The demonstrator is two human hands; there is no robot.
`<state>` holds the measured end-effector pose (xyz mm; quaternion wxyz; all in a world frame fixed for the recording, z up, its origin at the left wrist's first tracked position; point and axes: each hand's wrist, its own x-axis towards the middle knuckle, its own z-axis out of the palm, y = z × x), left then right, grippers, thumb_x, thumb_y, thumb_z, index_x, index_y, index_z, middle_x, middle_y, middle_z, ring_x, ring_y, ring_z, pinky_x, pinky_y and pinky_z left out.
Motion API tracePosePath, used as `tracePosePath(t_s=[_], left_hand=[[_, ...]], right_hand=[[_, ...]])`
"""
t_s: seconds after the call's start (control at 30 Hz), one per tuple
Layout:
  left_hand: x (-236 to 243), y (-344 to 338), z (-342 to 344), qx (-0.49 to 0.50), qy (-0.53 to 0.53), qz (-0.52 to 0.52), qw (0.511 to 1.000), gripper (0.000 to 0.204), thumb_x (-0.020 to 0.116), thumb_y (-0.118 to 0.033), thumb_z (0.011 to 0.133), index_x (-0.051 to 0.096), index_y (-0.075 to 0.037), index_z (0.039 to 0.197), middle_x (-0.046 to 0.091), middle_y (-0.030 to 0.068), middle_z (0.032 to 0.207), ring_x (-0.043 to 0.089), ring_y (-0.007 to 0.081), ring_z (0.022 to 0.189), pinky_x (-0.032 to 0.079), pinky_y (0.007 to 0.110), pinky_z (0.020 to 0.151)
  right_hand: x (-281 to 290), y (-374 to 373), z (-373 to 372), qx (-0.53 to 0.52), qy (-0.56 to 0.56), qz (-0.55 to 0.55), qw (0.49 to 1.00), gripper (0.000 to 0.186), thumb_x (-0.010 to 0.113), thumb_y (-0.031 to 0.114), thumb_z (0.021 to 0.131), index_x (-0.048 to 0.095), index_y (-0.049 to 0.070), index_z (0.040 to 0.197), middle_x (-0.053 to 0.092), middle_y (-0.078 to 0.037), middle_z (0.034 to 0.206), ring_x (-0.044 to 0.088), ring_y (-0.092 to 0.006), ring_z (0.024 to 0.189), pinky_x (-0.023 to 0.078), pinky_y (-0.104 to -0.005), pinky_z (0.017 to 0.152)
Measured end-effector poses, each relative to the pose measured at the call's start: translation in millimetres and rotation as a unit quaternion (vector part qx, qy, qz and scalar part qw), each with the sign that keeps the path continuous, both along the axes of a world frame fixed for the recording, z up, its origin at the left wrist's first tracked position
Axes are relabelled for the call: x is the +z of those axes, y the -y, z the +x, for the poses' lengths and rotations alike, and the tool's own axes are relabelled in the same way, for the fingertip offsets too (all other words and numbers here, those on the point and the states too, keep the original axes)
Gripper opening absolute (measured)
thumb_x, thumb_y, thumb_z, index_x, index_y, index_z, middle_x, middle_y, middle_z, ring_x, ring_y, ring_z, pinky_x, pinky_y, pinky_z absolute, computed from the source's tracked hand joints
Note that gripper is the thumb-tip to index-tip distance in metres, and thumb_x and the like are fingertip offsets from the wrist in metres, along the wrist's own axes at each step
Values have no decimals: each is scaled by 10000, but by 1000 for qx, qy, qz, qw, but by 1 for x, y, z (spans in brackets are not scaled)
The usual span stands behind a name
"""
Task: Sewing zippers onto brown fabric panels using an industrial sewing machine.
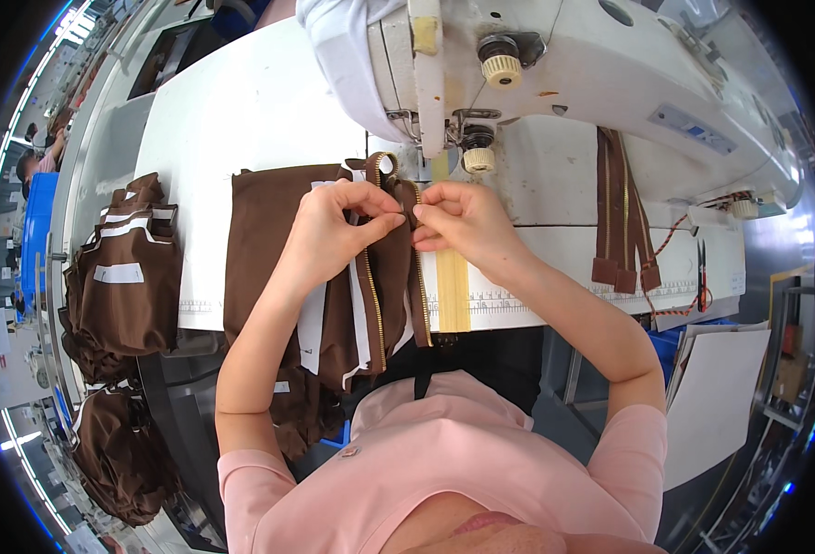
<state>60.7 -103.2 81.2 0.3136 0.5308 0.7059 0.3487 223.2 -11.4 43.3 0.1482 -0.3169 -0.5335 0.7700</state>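
Observation:
A brown fabric piece [274,217] with white strips lies on the white sewing table and hangs over its front edge. Along its right side runs a brown zipper [418,295] with gold teeth, opened into two strands. My left hand [338,226] has thumb and forefinger pinched at the brown fabric edge near the top of the zipper. Close beside it, my right hand [467,224] pinches the zipper tape between its fingers. Both hands are just in front of the needle area of a white sewing machine [555,69]. What exactly sits between the fingertips is partly hidden.
Stacked brown pieces [126,268] are at the left, with another brown bundle [121,452] below. Loose brown zippers [615,222] lie at the right, near red-handled scissors [703,286]. Yellow tape [453,295] and a ruler scale [509,301] run by the front edge.

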Motion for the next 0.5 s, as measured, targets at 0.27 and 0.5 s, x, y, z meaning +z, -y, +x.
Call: tracePosePath(t_s=[0.27, 0.5], left_hand=[[2, 2, 3, 0, 3, 3, 1000, 151, 737, -7, 738, 692, 23, 879, 639, 38, 797, 597, 82, 726, 468, 223, 694], [1, 4, 5, -5, 5, 13, 1000, 144, 739, -4, 738, 695, 20, 873, 634, 38, 799, 598, 88, 735, 468, 227, 707]], right_hand=[[8, 0, 0, -14, -4, -25, 1000, 189, 613, 191, 913, 592, 4, 932, 630, -63, 846, 648, -130, 704, 569, -253, 644], [2, 1, 0, -22, -17, -12, 1000, 193, 602, 203, 925, 608, 13, 962, 629, -53, 843, 643, -123, 674, 572, -255, 619]])
